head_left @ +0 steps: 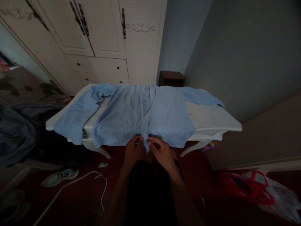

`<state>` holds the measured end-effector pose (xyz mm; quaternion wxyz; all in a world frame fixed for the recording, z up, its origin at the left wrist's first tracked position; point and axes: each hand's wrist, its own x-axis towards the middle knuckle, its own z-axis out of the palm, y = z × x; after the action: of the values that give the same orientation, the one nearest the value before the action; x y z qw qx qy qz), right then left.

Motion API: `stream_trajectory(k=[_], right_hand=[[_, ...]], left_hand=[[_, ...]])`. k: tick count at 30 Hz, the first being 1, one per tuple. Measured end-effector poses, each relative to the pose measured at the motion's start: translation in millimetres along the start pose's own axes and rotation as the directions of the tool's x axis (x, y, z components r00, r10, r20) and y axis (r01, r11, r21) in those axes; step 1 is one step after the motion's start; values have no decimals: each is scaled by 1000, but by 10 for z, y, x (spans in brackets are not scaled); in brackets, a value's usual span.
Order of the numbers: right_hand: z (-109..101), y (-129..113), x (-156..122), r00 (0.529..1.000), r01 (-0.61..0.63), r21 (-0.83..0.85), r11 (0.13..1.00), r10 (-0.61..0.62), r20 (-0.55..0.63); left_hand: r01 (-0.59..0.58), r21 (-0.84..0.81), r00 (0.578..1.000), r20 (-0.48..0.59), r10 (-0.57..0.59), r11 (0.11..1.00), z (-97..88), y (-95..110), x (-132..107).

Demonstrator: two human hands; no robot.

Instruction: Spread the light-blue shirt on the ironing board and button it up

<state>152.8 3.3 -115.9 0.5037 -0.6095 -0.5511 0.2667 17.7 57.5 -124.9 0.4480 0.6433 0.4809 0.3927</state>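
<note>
- Farthest left, a dark grey cloth (14,131) lay heaped on the floor, and a pale sneaker (58,177) sat near it on the red carpet (77,201).
- A white cable (94,179) curled across the carpet just right of the sneaker.
- Behind, a cream wardrobe (101,37) with dark handles and small drawers filled the upper left.
- In front of it stood a white table (211,119) with curved legs, its right part bare.
- The blue shirt (127,113) lay spread flat over the table, collar at the far edge, front upward, button strip running down the middle. Its left sleeve hung over the table's left end, its right sleeve stretched along the far right edge, and the hem draped over the near edge.
- The left hand (133,151) was closed on the blue shirt's hem at the bottom of the button strip, fingers pinched around the fabric.
- The right hand (162,153) sat just beside it, almost touching, likewise pinching the same spot of the hem from the other side.
- A small dark brown stand (171,78) stood in the corner behind the table, against the grey wall (246,56).
- At the lower right, a red and white plastic bag (258,188) lay crumpled on the floor, well apart from the hands.
</note>
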Motion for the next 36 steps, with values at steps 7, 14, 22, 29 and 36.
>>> stream_trajectory(k=[7, 14, 22, 29, 36], right_hand=[[106, -2, 23, 993, -9, 82, 997, 18, -113], [-134, 12, 84, 974, -40, 96, 995, 60, -218], [-183, 17, 79, 981, -82, 108, 991, 99, -166], [-107, 135, 70, 972, -126, 207, 970, 162, -171], [-129, 127, 69, 977, -83, 340, 937, 144, -158]], left_hand=[[-255, -11, 954, 157, 254, 967, -103, -60, -75], [-284, 70, 959, 16, 284, 956, 4, -166, -70], [-249, 633, 779, -320, 540, 733, 242, -245, 41], [-271, 640, 718, -363, 593, 719, 264, -227, 139], [-340, 598, 697, -358, 622, 725, 150, -183, -50]])
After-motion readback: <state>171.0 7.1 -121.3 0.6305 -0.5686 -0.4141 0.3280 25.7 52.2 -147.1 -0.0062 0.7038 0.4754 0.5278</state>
